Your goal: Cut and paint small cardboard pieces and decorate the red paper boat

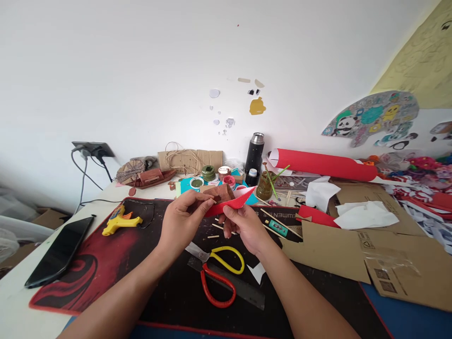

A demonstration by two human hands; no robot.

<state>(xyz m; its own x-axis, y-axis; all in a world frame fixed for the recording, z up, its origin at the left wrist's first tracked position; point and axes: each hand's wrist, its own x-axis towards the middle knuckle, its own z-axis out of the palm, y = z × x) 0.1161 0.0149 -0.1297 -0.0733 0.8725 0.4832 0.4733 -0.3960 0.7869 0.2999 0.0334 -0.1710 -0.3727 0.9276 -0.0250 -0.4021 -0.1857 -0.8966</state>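
Observation:
A small boat of red corrugated paper [243, 196] with a white inside is held up over the desk mat, its pointed end toward the right. Within it sits a brown curved piece [222, 191], like a little cabin roof. My right hand [243, 228] grips the boat from below, thumb on its red side. My left hand [183, 216] is closed at the boat's left end, thumb and forefinger pinched together. A tiny pale tip shows at that pinch, too small to name. The fingers hide the boat's left end. Scissors [215, 266] with yellow and red handles lie below, over a dark ruler [247, 287].
At left are a yellow glue gun [122, 221] and a black phone [60, 252]. Behind stand paint jars [208, 173], a black thermos [255, 150] and a brown model boat [151, 179]. Cardboard [328, 245] and a red paper roll [318, 162] lie at right.

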